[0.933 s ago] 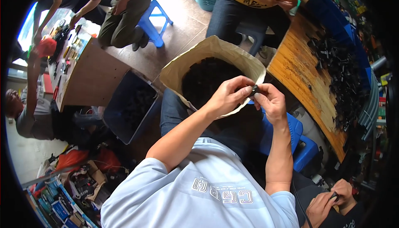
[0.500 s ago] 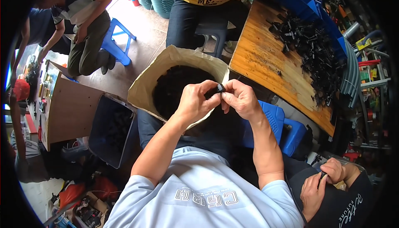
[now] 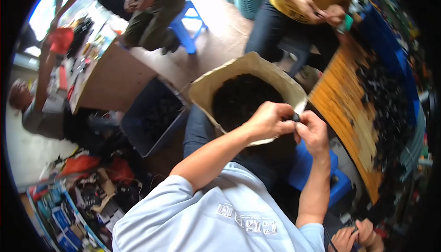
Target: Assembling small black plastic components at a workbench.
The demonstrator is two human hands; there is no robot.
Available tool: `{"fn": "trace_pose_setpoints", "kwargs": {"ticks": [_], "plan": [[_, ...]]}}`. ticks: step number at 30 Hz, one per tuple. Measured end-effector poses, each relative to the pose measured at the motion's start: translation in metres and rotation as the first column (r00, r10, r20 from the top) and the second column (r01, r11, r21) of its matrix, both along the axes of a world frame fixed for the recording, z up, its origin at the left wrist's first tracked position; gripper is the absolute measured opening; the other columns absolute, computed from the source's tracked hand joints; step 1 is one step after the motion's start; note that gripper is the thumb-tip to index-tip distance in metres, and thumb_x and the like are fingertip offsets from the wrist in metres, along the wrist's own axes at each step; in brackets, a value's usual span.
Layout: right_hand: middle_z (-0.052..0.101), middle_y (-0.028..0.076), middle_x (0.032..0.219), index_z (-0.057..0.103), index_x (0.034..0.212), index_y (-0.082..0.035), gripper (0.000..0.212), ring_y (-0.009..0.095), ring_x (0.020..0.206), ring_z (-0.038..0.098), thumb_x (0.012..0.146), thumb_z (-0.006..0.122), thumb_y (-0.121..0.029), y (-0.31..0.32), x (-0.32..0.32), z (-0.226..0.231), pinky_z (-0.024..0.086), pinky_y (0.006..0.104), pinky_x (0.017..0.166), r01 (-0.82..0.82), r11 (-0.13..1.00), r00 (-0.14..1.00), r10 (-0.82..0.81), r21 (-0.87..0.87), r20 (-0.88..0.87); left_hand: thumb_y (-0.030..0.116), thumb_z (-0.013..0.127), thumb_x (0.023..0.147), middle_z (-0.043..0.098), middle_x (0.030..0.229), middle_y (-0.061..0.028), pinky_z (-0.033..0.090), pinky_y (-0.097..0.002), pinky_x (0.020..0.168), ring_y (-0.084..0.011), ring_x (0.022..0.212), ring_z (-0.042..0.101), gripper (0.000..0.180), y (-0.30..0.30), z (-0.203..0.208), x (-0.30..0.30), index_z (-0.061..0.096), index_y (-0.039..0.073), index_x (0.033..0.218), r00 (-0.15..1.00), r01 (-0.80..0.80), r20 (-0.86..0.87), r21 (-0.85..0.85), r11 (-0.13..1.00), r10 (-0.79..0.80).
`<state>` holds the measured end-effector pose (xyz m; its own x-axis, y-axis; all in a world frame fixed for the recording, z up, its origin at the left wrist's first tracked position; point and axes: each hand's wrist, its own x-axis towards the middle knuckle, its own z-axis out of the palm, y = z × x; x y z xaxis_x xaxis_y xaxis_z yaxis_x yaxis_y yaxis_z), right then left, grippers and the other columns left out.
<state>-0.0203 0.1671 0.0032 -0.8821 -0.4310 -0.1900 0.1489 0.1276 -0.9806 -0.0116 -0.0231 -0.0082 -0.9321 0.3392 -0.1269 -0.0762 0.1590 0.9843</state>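
My left hand (image 3: pixel 275 122) and my right hand (image 3: pixel 313 132) meet above the right rim of an open beige sack (image 3: pixel 202 91). Pinched between their fingertips is a small black part (image 3: pixel 296 118); its exact kind is too small and blurred to tell. Both hands are closed on it, the left from one side and the right from the other. Inside the sack lies a dark mass of black pieces (image 3: pixel 243 98), standing between my knees and partly covered by my left forearm.
On the right, a wooden table (image 3: pixel 340 96) carries a heap of black parts (image 3: pixel 390 109) beside blue bins (image 3: pixel 388 40). A dark tub (image 3: pixel 177 125) of black pieces stands left. A blue plastic case (image 3: pixel 335 187) is beside my right arm. Co-workers' hands (image 3: pixel 324 15) work across from me.
The whole view has swung, so the sack, tables and hands appear farther right, and more of the left side shows. Both hands still grip the small black part together.
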Motion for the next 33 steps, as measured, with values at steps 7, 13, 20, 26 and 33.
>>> {"fn": "trace_pose_setpoints", "kwargs": {"ticks": [7,13,20,26,33], "plan": [[0.053,0.0,0.064,0.055,0.091,-0.001,0.01,0.005,0.048,0.044,0.093,0.055,-0.011,-0.006,-0.006,0.002,0.033,0.0188,0.044,0.025,0.999,0.999,-0.026,-0.037,-0.021,0.012,0.061,0.085,0.068,0.092,-0.0153,0.053,-0.0284,0.069,-0.0183,0.073,0.065,0.036,-0.013,0.007,-0.004,0.059,-0.004,0.117,0.998,0.066,-0.009,0.22,0.973,-0.065],[0.056,0.001,0.083,0.059,0.1,-0.005,0.009,0.006,0.066,0.05,0.092,0.058,-0.008,0.026,-0.033,-0.005,0.041,0.0187,0.056,0.176,0.975,0.937,-0.124,0.137,-0.327,0.009,0.057,0.077,0.067,0.081,-0.0129,0.052,-0.0304,0.066,-0.0194,0.068,0.065,0.03,-0.014,-0.006,-0.008,0.06,-0.004,0.103,0.995,-0.098,0.026,0.3,0.949,0.095],[0.053,0.022,0.126,0.053,0.131,-0.007,0.058,0.038,0.116,0.051,0.087,0.065,-0.043,0.191,-0.173,-0.017,0.041,0.0415,0.099,0.878,0.248,0.41,0.05,0.409,-0.911,0.005,0.055,0.082,0.066,0.077,-0.01,0.046,-0.025,0.052,-0.0177,0.064,0.066,0.014,-0.059,-0.029,-0.014,0.058,0.003,0.096,0.948,-0.304,0.281,0.665,0.682,0.148],[0.059,0.019,0.116,0.06,0.12,-0.008,0.036,0.036,0.112,0.053,0.091,0.058,-0.03,0.231,-0.21,-0.071,0.041,0.0445,0.094,0.787,0.198,0.525,0.282,0.584,-0.803,0.004,0.055,0.086,0.067,0.088,-0.0154,0.055,-0.0322,0.059,-0.0241,0.074,0.069,0.021,-0.059,-0.035,-0.021,0.057,0.0,0.107,0.901,-0.406,0.42,0.727,0.553,0.108],[0.06,0.017,0.114,0.065,0.105,-0.004,0.022,0.034,0.109,0.054,0.087,0.055,-0.01,0.206,-0.107,-0.04,0.04,0.0411,0.095,0.74,0.322,0.517,0.291,0.591,-0.805,0.015,0.051,0.092,0.065,0.097,-0.0136,0.056,-0.035,0.068,-0.0239,0.082,0.067,0.032,-0.059,-0.046,-0.023,0.054,0.0,0.12,0.891,-0.416,0.451,0.768,0.488,0.051]]}}
